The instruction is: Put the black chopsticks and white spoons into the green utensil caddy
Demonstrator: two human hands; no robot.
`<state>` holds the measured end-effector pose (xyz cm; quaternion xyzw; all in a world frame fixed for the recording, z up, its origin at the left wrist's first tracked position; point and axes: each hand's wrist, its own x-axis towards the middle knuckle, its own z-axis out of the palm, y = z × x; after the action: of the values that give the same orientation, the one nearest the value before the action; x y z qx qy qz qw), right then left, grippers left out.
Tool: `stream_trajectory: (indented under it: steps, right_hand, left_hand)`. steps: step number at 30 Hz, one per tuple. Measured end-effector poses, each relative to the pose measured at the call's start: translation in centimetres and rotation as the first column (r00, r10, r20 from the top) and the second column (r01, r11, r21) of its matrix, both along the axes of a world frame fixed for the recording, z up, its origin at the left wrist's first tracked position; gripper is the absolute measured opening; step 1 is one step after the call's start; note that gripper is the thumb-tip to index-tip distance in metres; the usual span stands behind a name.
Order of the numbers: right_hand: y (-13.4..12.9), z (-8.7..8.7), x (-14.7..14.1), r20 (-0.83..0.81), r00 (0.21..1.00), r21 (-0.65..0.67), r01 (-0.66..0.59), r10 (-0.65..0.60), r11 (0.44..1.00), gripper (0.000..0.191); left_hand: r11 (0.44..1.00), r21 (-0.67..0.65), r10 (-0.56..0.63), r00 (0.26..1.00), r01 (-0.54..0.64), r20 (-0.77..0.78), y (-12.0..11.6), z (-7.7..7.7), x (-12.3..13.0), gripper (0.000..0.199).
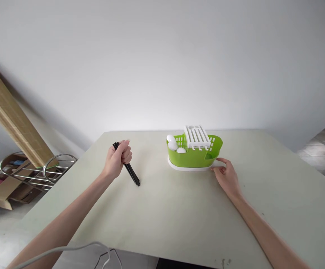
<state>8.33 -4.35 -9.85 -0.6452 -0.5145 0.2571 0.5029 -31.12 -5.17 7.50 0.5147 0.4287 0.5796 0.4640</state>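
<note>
My left hand is closed around a bundle of slim black chopsticks. They slant down to the right, with their lower ends close to the table. At the right end of a green plastic basket, my right hand has its thumb and fingers on the edge of the white base tray. A white slotted rack with small hooks lies across the basket's top. Several smooth white rounded pieces, resembling spoon bowls, sit in its left part. What lies deeper inside is hidden.
The pale table meets a white wall at the back. On the floor at left are a metal rack, an open cardboard box and a leaning long board. A grey cable crosses the near left edge.
</note>
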Motion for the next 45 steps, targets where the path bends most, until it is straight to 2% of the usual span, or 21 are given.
stream_trajectory:
  steps: [5, 9, 12, 15, 17, 19, 21, 24, 27, 30, 33, 36, 40, 45]
  right_hand:
    - [0.1, 0.1, -0.1, 0.0, 1.0, -0.042, 0.02, -0.02, 0.999, 0.055]
    - [0.1, 0.2, -0.1, -0.013, 1.0, -0.058, 0.011, -0.012, 0.998, 0.055]
    - [0.0, 0.2, 0.0, -0.017, 1.0, -0.053, 0.001, -0.002, 0.999, 0.055]
    - [0.0, 0.1, 0.0, -0.01, 1.0, -0.029, 0.004, -0.004, 1.0, 0.054]
    - [0.0, 0.1, 0.0, -0.006, 1.0, -0.032, 0.007, -0.007, 0.999, 0.053]
    - [0.0, 0.1, 0.0, -0.004, 1.0, -0.056, 0.012, -0.012, 0.998, 0.053]
    - [0.1, 0.1, 0.0, -0.001, 1.0, -0.073, 0.015, -0.015, 0.997, 0.053]
    - [0.2, 0.0, 0.1, 0.005, 1.0, -0.072, 0.021, -0.02, 0.997, 0.051]
    - [0.2, 0.0, 0.2, 0.007, 1.0, -0.088, 0.023, -0.023, 0.996, 0.051]
    - [0.1, 0.0, 0.2, 0.011, 1.0, -0.098, 0.022, -0.021, 0.995, 0.052]
    - [0.0, 0.1, 0.2, 0.026, 0.999, -0.103, 0.026, -0.024, 0.994, 0.051]
    - [-0.1, 0.2, 0.2, 0.03, 0.999, -0.107, 0.031, -0.028, 0.994, 0.051]
    - [-0.2, 0.4, 0.2, 0.016, 1.0, -0.121, 0.029, -0.027, 0.992, 0.052]
    - [-0.2, 0.2, 0.3, 0.019, 1.0, -0.116, 0.02, -0.018, 0.993, 0.051]
  left_hand:
    - [0.999, -0.044, 0.032, 0.999, -0.03, 0.037, -0.4, -1.6, 0.3, 0.053]
    - [0.983, -0.184, 0.004, 0.997, 0.01, 0.079, -0.4, -3.6, 0.4, 0.058]
    - [0.944, -0.328, -0.026, 0.999, 0.037, 0.039, 0.6, -5.1, -1.2, 0.061]
    - [0.91, -0.415, -0.044, 0.988, -0.021, -0.148, 1.9, -6.7, -4.3, 0.059]
    - [0.913, -0.39, -0.054, 0.912, -0.12, -0.407, 2.7, -7.8, -6.6, 0.053]
    - [0.929, -0.276, -0.02, 0.71, -0.248, -0.704, 3.2, -8.9, -8.6, 0.048]
    - [0.931, -0.17, 0.037, 0.546, -0.324, -0.837, 3.5, -9.8, -10.0, 0.046]
    - [0.935, -0.067, 0.103, 0.447, -0.348, -0.888, 3.8, -10.7, -11.0, 0.043]
    - [0.957, -0.001, 0.121, 0.403, -0.289, -0.907, 4.0, -11.3, -11.4, 0.039]
    - [0.983, 0.043, 0.109, 0.377, -0.18, -0.92, 4.2, -12.0, -11.9, 0.037]
    - [0.993, 0.095, 0.114, 0.315, -0.074, -0.942, 4.4, -13.0, -12.7, 0.041]
    - [0.994, 0.089, 0.102, 0.264, -0.061, -0.959, 4.4, -13.9, -13.5, 0.047]
    - [0.998, 0.04, 0.049, 0.239, -0.039, -0.97, 4.3, -14.9, -14.0, 0.059]
    - [0.999, 0.032, 0.035, 0.209, -0.02, -0.977, 3.9, -15.3, -14.0, 0.069]
